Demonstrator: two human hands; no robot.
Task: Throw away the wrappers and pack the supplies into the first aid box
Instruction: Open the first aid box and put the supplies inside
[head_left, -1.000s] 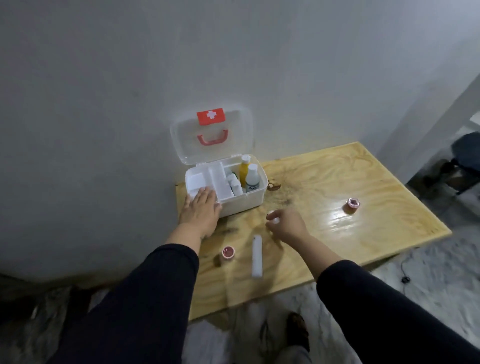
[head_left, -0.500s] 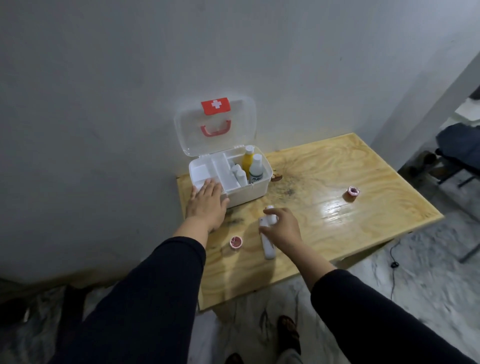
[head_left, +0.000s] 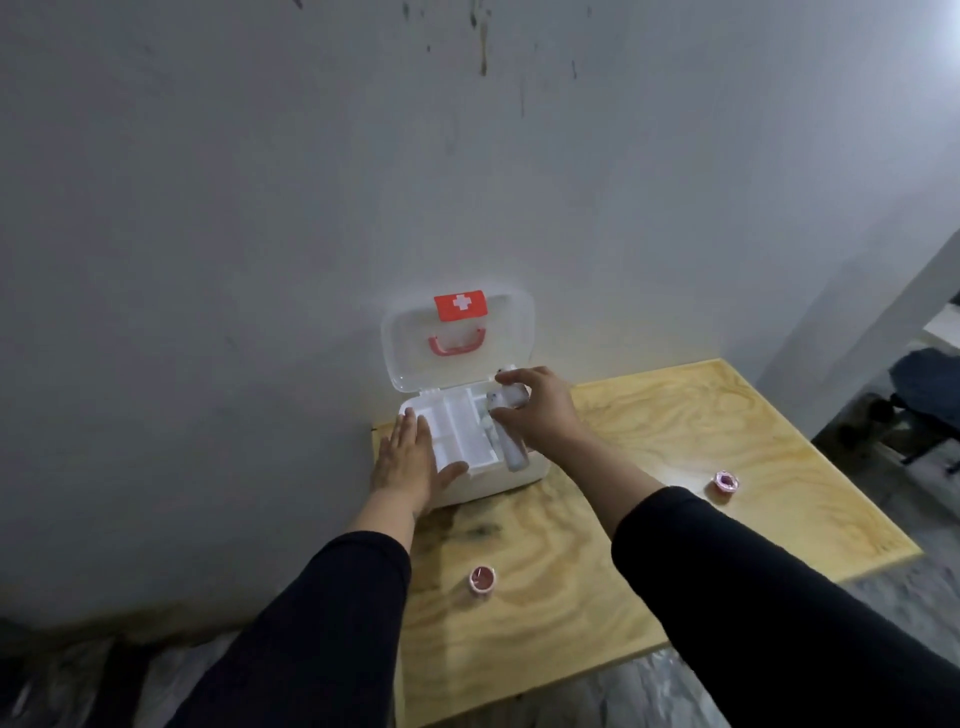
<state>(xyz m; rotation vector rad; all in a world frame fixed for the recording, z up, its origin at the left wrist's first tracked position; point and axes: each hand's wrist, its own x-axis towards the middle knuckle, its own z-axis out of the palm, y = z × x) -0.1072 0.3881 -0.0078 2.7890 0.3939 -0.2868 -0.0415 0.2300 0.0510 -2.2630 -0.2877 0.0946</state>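
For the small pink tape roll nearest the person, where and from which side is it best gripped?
The small pink tape roll lies flat on the bare wooden table, hole upward, nothing near it. Probably best to come straight down and pinch across its outer rim, or hook one finger into the hole. The left hand is nearer.

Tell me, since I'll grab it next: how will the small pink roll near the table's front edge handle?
The pink roll looks small, so probably light and easily pinched. It lies flat on the table, so it should stay put; tipped on edge, its round shape could roll.
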